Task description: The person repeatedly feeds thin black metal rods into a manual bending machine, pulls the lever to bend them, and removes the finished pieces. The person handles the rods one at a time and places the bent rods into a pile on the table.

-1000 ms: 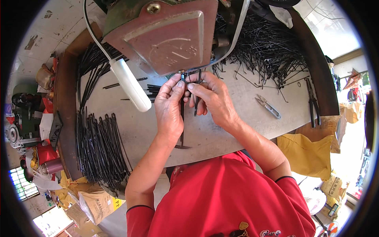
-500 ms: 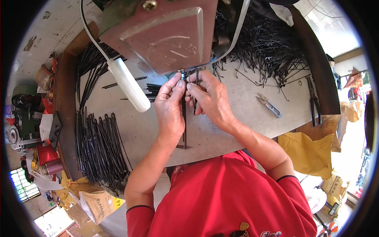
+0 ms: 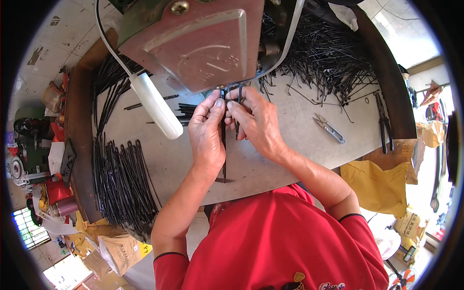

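Observation:
Under the front edge of a red-brown machine head (image 3: pixel 193 53), my left hand (image 3: pixel 207 130) pinches a long thin black strip (image 3: pixel 224 150) between thumb and fingers. Its lower end hangs down toward the table's near edge. Close on its right, my right hand (image 3: pixel 261 124) is closed, thumb against forefinger, near the strip's top end. A second, shorter-looking black strip (image 3: pixel 239 93) runs through the fingers of this hand. The exact spot where the strip meets the machine is small and partly hidden by my fingertips.
A white lamp tube (image 3: pixel 157 106) hangs left of my hands. Finished-looking black strips (image 3: pixel 123 183) lie bundled at left; a tangle of thin black pieces (image 3: pixel 324 58) fills the back right. Thread snips (image 3: pixel 329 129) and long-handled pliers (image 3: pixel 383 123) lie at right. A raised brown rim (image 3: pixel 79 130) borders the table.
Both hands stay almost in place, still holding the strips. The long strip has shifted slightly left and looks narrower at its lower part. My left forearm has moved slightly left.

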Demonstrator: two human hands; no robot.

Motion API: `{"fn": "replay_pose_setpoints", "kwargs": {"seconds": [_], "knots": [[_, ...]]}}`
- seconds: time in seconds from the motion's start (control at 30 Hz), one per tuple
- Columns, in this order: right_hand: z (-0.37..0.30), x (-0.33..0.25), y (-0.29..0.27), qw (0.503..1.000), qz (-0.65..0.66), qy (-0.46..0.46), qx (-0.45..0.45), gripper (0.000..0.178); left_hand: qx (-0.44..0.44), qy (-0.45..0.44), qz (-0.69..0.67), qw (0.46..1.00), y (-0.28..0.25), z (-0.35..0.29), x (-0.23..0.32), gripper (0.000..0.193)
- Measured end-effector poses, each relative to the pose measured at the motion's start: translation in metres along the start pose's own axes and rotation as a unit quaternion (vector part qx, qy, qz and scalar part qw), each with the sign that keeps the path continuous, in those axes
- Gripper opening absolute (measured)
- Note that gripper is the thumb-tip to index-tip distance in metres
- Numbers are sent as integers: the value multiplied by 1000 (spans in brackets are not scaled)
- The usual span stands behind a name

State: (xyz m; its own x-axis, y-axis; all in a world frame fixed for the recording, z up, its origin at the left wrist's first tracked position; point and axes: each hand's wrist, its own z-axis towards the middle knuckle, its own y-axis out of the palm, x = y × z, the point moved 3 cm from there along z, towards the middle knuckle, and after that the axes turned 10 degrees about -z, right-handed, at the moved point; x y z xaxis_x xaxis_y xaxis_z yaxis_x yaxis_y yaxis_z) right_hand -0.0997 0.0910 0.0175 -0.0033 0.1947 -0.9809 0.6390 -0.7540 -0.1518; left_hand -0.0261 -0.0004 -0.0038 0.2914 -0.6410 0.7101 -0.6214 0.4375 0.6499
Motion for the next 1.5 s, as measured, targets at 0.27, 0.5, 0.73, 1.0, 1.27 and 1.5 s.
{"fn": "replay_pose_setpoints", "kwargs": {"seconds": [0.27,0.5,0.73,1.0,1.27,1.5], "knots": [[-1,1,-2,1000,9,16,-1,16,1,0,-5,1000,-2,0,-3,36],[1,1,-3,1000,24,11,-9,16,-5,-4,-8,1000,-1,-1,-3,37],[2,0,0,999,-40,-4,3,16,10,-1,-29,1000,-1,-2,-5,36],[0,5,0,999,-40,-15,7,13,0,13,1,1000,2,-3,-2,33],[7,1,-5,996,-72,-40,-33,14,-36,-68,82,994,-3,9,22,24],[4,3,-4,998,-29,-13,-45,20,-38,-31,75,996,0,5,18,25]]}}
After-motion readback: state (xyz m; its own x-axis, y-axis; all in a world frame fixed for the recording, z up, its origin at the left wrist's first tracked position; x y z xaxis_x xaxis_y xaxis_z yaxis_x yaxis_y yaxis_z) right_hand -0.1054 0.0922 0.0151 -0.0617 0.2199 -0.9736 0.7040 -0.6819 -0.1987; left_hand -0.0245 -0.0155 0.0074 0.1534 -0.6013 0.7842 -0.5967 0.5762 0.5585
